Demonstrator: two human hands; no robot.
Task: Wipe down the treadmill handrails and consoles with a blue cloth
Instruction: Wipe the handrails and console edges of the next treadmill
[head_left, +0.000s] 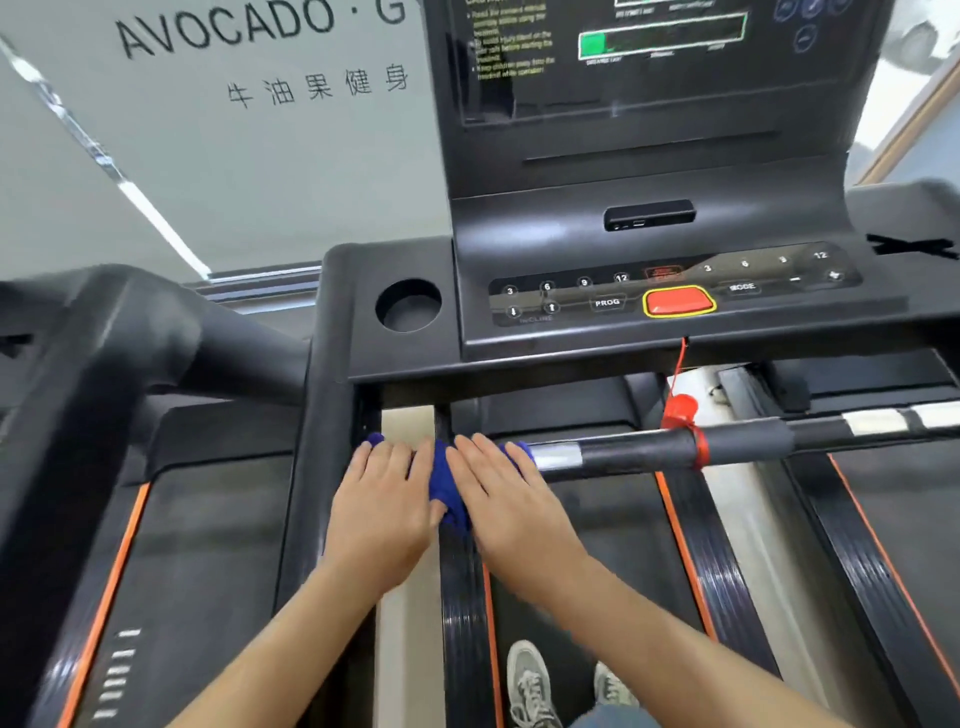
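A blue cloth (448, 483) is draped over the left end of the treadmill's front handrail (737, 441), a black bar with silver sensor patches. My left hand (382, 504) and my right hand (506, 499) lie side by side on top of the cloth, fingers extended and pressing it onto the bar. Bits of cloth show beyond my fingertips and between the hands. Above the bar sits the black console (675, 291) with number buttons and a red stop button (679, 300). Its screen (654, 57) is lit.
A red safety clip (681, 410) on a red cord hangs from the console and is looped round the handrail. A round cup holder (409, 305) sits at the console's left. A neighbouring treadmill's black arm (104, 353) stands at left. My shoes (535, 686) are on the belt.
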